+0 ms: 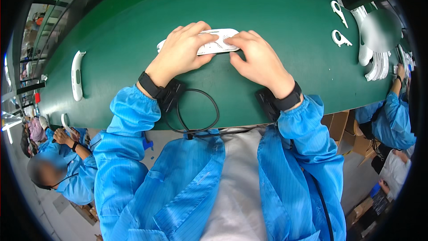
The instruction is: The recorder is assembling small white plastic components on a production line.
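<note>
A long white plastic housing (pixel 225 47) with rounded ends and small perforations lies crosswise at the middle of the green table. My left hand (pixel 182 50) covers its left part, fingers curled over the far edge and thumb across the top face. At the other end my right hand (pixel 261 58) grips the housing, with the index finger on the perforated area and the thumb by the near edge. Part of the housing is hidden under my left fingers. Both wrists wear black straps with small black boxes, and a black cable loops between them.
On the green table (pixel 133 31), another white curved housing (pixel 77 76) lies at the left. Two white ring-ended pieces (pixel 340 39) lie at the far right, beside several stacked white curved parts (pixel 378 67). People in blue work coats sit at both sides.
</note>
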Motion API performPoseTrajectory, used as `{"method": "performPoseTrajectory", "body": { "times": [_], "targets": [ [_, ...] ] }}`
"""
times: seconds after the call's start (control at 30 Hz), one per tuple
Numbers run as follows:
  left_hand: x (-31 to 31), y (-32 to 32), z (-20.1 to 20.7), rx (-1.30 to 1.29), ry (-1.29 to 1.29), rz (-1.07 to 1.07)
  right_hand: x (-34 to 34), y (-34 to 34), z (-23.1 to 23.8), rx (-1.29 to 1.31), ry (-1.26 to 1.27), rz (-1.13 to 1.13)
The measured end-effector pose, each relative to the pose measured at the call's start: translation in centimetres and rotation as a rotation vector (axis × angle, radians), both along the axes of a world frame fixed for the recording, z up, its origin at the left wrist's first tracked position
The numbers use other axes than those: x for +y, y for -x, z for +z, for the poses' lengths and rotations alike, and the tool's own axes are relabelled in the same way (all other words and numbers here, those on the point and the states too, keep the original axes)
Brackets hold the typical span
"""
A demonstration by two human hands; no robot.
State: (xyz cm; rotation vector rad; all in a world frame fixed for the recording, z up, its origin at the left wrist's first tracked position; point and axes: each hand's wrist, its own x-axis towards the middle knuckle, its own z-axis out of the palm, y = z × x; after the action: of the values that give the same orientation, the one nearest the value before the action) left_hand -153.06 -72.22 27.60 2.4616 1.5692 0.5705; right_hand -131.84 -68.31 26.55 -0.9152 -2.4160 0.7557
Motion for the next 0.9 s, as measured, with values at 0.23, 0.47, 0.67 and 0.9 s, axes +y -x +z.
{"method": "performPoseTrajectory", "body": {
  "times": [0.23, 0.47, 0.67, 0.9],
  "targets": [
    [-0.6, 1.0, -0.6, -0.028, 0.026, -0.001, -2.3, 0.5, -0.1, -0.112, -0.226, 0.013],
    [-1.7, 4.3, 1.9, -0.131, -0.286, 0.008, -1.2, 0.3, -0.6, -0.079, -0.363, -0.031],
    [-8.3, 17.5, 7.3, -0.258, -0.181, 1.09, -0.3, -1.2, 0.0, 0.041, -0.394, -0.092],
    [-29.4, 53.3, -11.1, 0.25, -0.223, 1.513, 3.8, -17.6, 0.1, 0.469, 0.067, -0.692]
  ]
}}
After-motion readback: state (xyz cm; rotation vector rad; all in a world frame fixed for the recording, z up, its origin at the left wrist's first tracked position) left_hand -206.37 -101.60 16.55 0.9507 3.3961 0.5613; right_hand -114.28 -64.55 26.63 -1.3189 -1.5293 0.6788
